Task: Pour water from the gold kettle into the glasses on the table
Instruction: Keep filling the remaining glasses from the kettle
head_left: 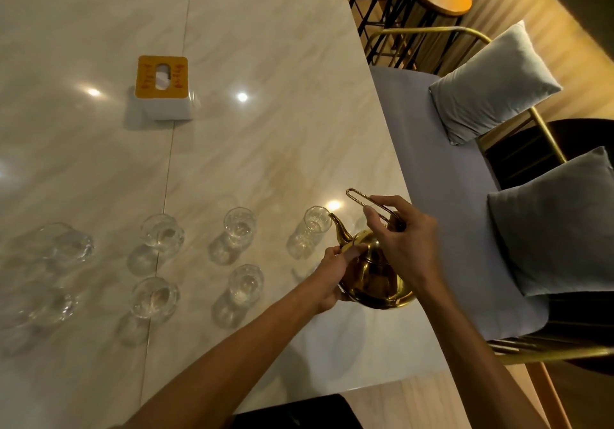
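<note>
Right now the pour into the first glass (312, 229) looks underway or about to start: the gold kettle (375, 276) is tilted, its spout tip just at that glass's rim, near the counter's (265, 63) right edge. The right hand (403, 246) has its fingers curled round the thin wire handle above the kettle; the left hand (335, 276) grips the kettle's body just below the spout, steadying it. No stream of water can be made out. I judge the next move calls for a slow further tilt, then lifting the spout clear and shifting it left of the kettle to the next glass (240, 226). Other glasses stand further left of the kettle, all clear, their levels hard to read. The kettle is shiny, round-bellied, with a slim curved spout
</note>
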Motion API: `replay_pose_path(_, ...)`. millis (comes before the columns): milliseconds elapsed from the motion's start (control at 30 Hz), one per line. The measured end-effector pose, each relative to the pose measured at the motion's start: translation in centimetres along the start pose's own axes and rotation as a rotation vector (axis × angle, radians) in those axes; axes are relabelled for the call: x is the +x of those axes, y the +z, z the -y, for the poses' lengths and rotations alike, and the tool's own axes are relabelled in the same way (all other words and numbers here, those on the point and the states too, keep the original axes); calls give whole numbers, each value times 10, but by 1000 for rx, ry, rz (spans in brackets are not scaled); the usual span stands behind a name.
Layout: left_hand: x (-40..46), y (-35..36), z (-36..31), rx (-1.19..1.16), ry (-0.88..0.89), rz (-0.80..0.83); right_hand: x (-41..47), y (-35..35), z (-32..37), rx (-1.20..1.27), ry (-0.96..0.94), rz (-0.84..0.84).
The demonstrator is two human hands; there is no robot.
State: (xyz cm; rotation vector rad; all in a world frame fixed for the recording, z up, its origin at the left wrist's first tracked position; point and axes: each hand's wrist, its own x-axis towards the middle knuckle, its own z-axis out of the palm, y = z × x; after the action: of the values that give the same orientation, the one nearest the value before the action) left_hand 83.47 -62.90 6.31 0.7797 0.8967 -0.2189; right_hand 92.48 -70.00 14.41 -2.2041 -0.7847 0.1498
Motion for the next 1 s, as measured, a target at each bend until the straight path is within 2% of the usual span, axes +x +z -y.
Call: replay_pose_path(1000,16,-1,6,-141,-89,99,28,9,6,-115,22,96)
